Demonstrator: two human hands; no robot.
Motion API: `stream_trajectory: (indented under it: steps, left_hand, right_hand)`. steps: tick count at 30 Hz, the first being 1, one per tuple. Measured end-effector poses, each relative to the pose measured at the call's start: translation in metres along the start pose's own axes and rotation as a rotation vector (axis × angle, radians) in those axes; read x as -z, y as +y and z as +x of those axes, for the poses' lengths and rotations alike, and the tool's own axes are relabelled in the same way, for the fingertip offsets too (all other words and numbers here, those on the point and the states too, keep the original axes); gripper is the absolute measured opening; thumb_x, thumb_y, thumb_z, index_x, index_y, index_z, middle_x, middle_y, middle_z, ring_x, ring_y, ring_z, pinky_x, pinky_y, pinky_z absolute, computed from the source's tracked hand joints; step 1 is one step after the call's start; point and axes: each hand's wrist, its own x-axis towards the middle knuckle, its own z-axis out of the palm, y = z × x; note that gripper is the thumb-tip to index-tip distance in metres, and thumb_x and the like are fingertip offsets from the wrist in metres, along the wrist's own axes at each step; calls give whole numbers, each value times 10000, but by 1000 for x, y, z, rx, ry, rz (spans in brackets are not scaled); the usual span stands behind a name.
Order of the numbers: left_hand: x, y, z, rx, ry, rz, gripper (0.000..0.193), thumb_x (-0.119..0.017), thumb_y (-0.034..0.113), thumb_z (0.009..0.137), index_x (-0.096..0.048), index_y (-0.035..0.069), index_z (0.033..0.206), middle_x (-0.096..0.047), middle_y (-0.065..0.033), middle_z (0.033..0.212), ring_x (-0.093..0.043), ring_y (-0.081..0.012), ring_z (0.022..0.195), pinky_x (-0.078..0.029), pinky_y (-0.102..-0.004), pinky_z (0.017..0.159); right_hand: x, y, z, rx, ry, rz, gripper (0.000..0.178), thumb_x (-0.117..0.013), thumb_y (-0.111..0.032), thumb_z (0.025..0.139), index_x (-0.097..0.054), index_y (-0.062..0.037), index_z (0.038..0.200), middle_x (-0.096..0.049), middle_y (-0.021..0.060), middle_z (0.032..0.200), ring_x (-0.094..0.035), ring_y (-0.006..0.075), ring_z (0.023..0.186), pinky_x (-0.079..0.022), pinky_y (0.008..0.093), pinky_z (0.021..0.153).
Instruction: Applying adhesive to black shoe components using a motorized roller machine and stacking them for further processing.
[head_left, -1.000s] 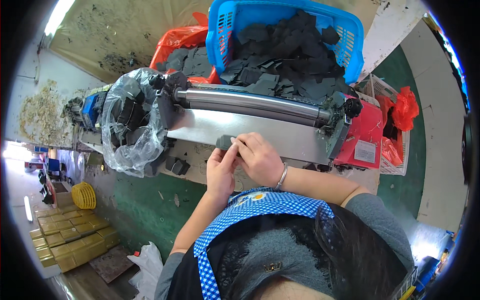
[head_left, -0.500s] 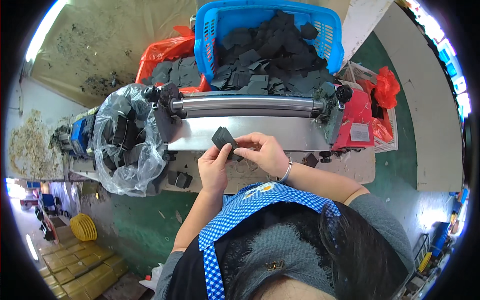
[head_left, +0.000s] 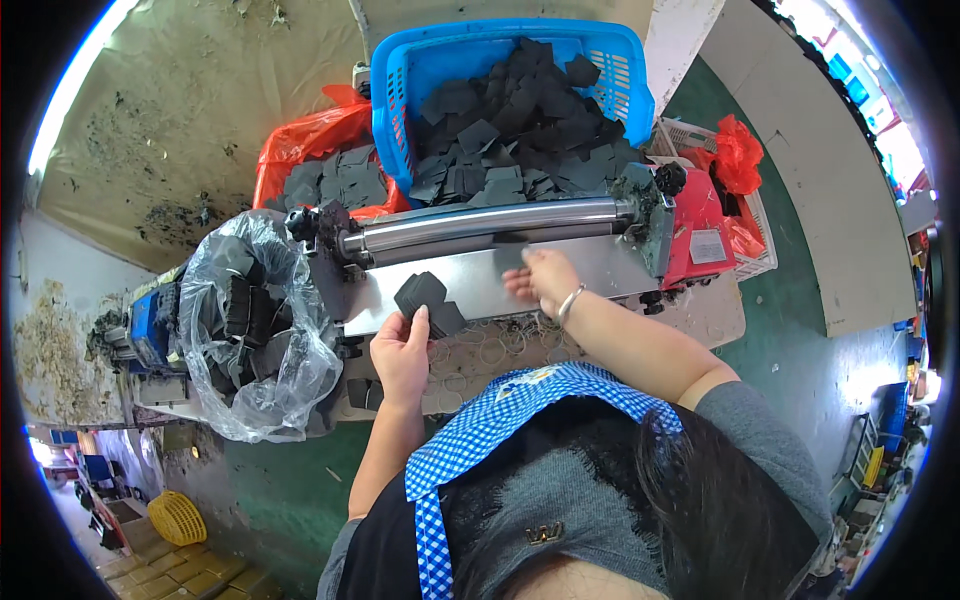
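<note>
My left hand [head_left: 402, 358] pinches a small stack of black, square-cut thin pieces [head_left: 420, 292], slightly fanned, over the front edge of the machine's metal plate [head_left: 385, 292]. On the right, my right hand [head_left: 545, 282] hovers over the same plate, its fingers slightly blurred but apart, with nothing visible between them. Just beyond those fingers, a single black piece [head_left: 510, 239] lies at the steel roller [head_left: 490, 226]. Whether the roller has caught its far edge is hard to see.
Behind the roller, a blue basket [head_left: 640, 75] holds many black pieces. A red bag [head_left: 300, 140] of similar pieces sits beside it. Left of the machine stands a clear plastic bag [head_left: 310, 395] with black bundles. The red machine housing [head_left: 695, 225] bounds the right, near a white crate [head_left: 755, 262].
My right hand has left the stack and moved forward to the roller, where a single piece now lies. The left hand keeps the stack, and the view has shifted slightly.
</note>
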Motion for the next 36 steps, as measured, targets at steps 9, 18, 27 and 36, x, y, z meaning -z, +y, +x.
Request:
stream_trajectory:
  steps: [9, 18, 27, 36]
  left_hand:
    - [-23, -25, 3, -10, -144, 2, 148, -644, 148, 844, -655, 1, 843, -568, 35, 645, -467, -19, 551, -374, -172, 500]
    - [-20, -22, 16, -30, 15, 68, 213, -659, 167, 837, -594, 7, 712, -507, 53, 570, -416, -13, 508, -347, -172, 465]
    - [-32, -30, 17, 136, -59, -106, 173, -666, 155, 828, -618, 13, 741, -574, 10, 629, -493, -39, 527, -401, -178, 478]
    - [-38, -36, 17, 43, -96, -5, 171, -669, 164, 827, -631, 12, 757, -592, -4, 641, -504, -44, 534, -413, -196, 496]
  right_hand:
    - [-21, 26, -41, 734, -446, -674, 238, -568, -223, 880, -605, 10, 907, -655, 120, 826, -641, 131, 646, -478, 243, 510]
    - [5, -8, 6, 8, 40, 1, 217, -457, -167, 926, -567, 19, 899, -640, 136, 780, -646, 185, 604, -520, 257, 494]
    - [-12, 3, -30, 71, -310, -337, 205, -585, -173, 870, -598, 30, 850, -624, 104, 755, -654, 187, 638, -524, 255, 530]
    - [-18, 11, -43, 355, -459, -509, 215, -612, -191, 857, -617, 18, 908, -645, 111, 768, -634, 144, 629, -510, 238, 560]
